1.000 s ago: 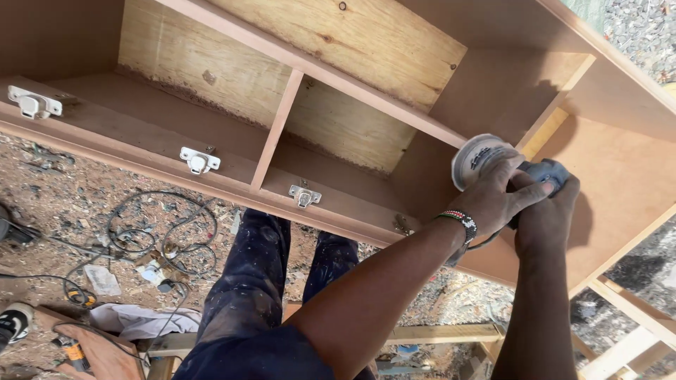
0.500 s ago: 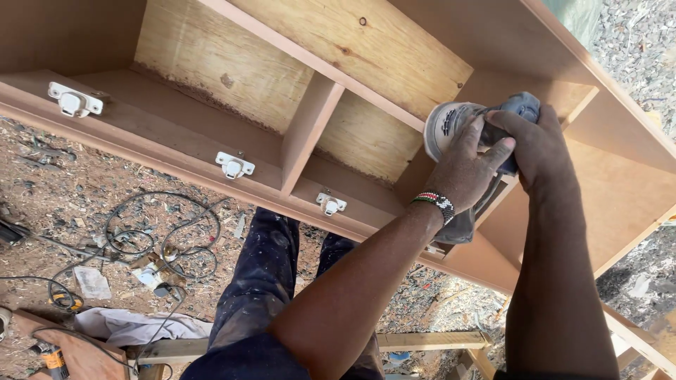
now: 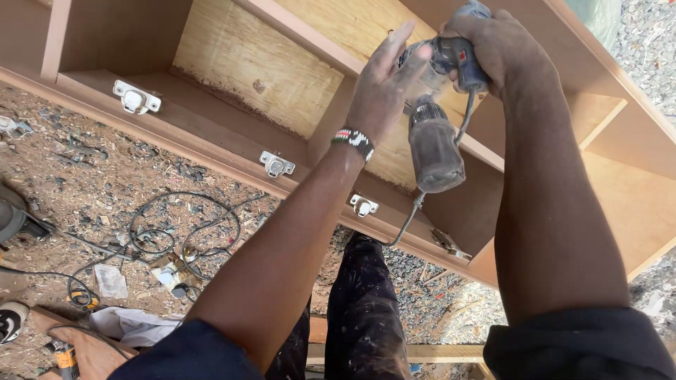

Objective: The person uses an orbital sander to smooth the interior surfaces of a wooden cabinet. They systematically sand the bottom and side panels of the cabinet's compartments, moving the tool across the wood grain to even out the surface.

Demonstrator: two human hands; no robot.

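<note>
Right, fingers (image 3: 493, 42) of right hand (image 3: 503, 49) wrapped tight round the sander (image 3: 440, 105) grip, up against the cabinet (image 3: 232, 63) shelf, far-centre. Left hand (image 3: 380, 88) w/ fingers spread flat, steadying the sander's near-left side. Grey dust bag (image 3: 434, 153) hangs below, cord (image 3: 408, 214) trailing down. Hinge plates (image 3: 277, 165) along cabinet's near edge; cables (image 3: 176, 236) on the sawdust ground (image 3: 84, 190), left.

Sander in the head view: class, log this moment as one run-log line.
right hand: grips sander | left hand: open, fingers against sander | dust bag: hangs below | setting: wooden cabinet, hinge plates
</note>
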